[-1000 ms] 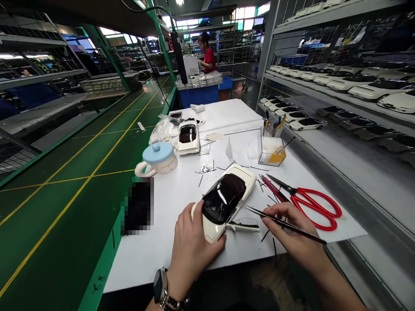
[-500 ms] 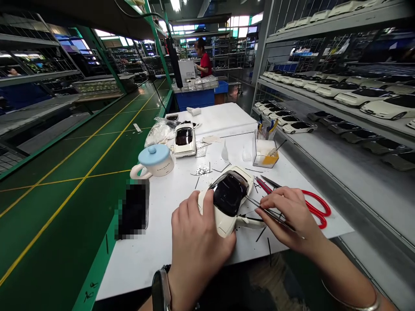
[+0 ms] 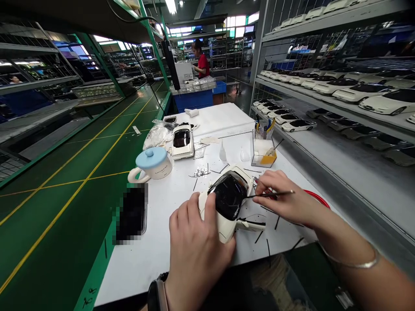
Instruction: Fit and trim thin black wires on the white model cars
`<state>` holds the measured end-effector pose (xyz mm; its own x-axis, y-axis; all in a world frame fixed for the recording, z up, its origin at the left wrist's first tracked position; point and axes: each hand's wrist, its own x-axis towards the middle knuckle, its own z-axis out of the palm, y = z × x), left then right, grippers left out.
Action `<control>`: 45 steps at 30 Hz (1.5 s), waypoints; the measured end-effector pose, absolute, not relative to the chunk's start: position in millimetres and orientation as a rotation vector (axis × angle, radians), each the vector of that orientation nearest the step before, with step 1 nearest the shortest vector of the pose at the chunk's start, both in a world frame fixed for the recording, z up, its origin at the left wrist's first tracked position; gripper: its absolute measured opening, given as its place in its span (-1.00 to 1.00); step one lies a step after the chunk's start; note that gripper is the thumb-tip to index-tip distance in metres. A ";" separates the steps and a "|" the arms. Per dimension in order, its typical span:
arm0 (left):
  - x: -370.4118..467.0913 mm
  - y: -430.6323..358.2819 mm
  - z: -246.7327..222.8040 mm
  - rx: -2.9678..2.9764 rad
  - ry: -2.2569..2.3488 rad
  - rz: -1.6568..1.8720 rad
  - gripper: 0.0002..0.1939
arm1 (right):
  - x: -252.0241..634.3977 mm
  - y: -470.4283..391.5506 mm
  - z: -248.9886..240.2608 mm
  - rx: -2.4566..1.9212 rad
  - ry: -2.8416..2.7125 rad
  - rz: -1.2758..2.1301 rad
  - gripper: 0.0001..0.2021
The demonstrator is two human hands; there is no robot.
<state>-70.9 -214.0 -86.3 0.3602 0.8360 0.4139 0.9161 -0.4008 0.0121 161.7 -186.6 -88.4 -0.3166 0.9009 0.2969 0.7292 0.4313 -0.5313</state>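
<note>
White sheeting (image 3: pixel 145 259) covers the bench; green floor (image 3: pixel 81 207) with yellow lines at 9 o'clock, tall rack (image 3: pixel 343 172) bearing model cars at 2, co-worker (image 3: pixel 203 65) in red near 12. Clock centre: near model car (image 3: pixel 227 196), resting on the sheeting, its door (image 3: pixel 251 224) swung out at 5. Left hand (image 3: pixel 197 237) clasps it from 7, fingers over the body; right hand (image 3: pixel 282 196), at 3, pinches a slim dark tool (image 3: pixel 275 194) aimed at the car's flank. Tool tip hard to make out; perhaps touching. Red-handled scissors (image 3: pixel 317 196) at 3, mostly hidden by the right hand. Dark oblong (image 3: pixel 131 214) at 9, pixelated. Counts on bench: two cars, the far car (image 3: pixel 183 149) at 11; one blue-lidded mug (image 3: pixel 158 166) at 10; two clear bottles (image 3: pixel 222 153) near 12; one clear box (image 3: pixel 266 160) at 1.
</note>
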 end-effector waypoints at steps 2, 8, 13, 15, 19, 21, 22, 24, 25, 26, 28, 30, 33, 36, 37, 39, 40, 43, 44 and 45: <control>-70.4 -213.6 -86.3 -2.400 -1.567 -0.530 -0.33 | 167.9 -169.4 -82.0 -1.359 -2.088 0.681 -0.85; -71.7 -213.2 -87.6 -2.390 -1.554 -0.540 -0.32 | 175.9 -141.6 -73.2 -1.323 -1.993 1.202 -0.84; -73.8 -212.1 -88.1 -2.380 -1.570 -0.539 -0.32 | 174.9 -165.8 -71.6 -1.332 -2.177 0.671 -0.86; -73.0 -211.5 -87.2 -2.386 -1.576 -0.530 -0.32 | 172.1 -177.1 -71.5 -1.310 -2.262 0.450 -0.88; -70.1 -211.3 -85.2 -2.393 -1.579 -0.510 -0.32 | 163.3 -187.2 -72.0 -1.264 -2.398 0.255 -0.92; -69.2 -211.7 -84.5 -2.390 -1.577 -0.506 -0.33 | 159.4 -187.2 -72.0 -1.261 -2.428 0.218 -0.91; -68.8 -211.9 -84.3 -2.389 -1.577 -0.505 -0.33 | 157.9 -186.8 -71.9 -1.261 -2.437 0.210 -0.91; -68.4 -212.4 -84.2 -2.385 -1.576 -0.503 -0.33 | 155.4 -185.5 -70.9 -1.250 -2.455 0.201 -0.90; -68.2 -212.6 -84.2 -2.382 -1.576 -0.503 -0.34 | 154.5 -184.6 -70.0 -1.243 -2.465 0.195 -0.89; -67.9 -212.8 -84.2 -2.380 -1.576 -0.502 -0.34 | 153.9 -183.4 -68.8 -1.237 -2.475 0.192 -0.89; -67.4 -213.3 -83.9 -2.375 -1.573 -0.504 -0.35 | 154.2 -179.0 -65.6 -1.248 -2.470 0.222 -0.90; -66.9 -213.9 -83.1 -2.371 -1.572 -0.504 -0.35 | 157.5 -170.4 -62.4 -1.281 -2.424 0.352 -0.91; -66.7 -214.6 -81.5 -2.371 -1.574 -0.495 -0.35 | 168.2 -149.5 -59.9 -1.327 -2.257 0.806 -0.88; -67.3 -214.5 -80.8 -2.376 -1.570 -0.489 -0.34 | 179.4 -127.5 -62.4 -1.296 -2.061 1.258 -0.84; -67.7 -214.3 -80.9 -2.378 -1.569 -0.487 -0.34 | 181.8 -122.0 -64.3 -1.275 -2.019 1.343 -0.84; -68.6 -213.8 -81.5 -2.385 -1.570 -0.482 -0.34 | 183.8 -114.9 -69.3 -1.242 -1.979 1.429 -0.83; -68.9 -213.6 -82.0 -2.389 -1.574 -0.480 -0.35 | 183.7 -113.2 -72.3 -1.231 -1.966 1.457 -0.83; -69.2 -212.9 -83.5 -2.396 -1.587 -0.482 -0.34 | 182.0 -113.7 -81.8 -1.186 -1.947 1.534 -0.83; -69.2 -212.6 -83.8 -2.397 -1.590 -0.483 -0.33 | 181.9 -115.2 -84.7 -1.167 -1.941 1.549 -0.83; -69.4 -212.2 -84.1 -2.398 -1.596 -0.483 -0.33 | 182.4 -117.3 -87.4 -1.146 -1.934 1.553 -0.83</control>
<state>-69.4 -212.2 -84.1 0.3561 0.8499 0.3884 0.9225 -0.3859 -0.0015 182.4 -117.3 -87.4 -0.5799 0.7955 -0.1756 0.3432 0.0431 -0.9383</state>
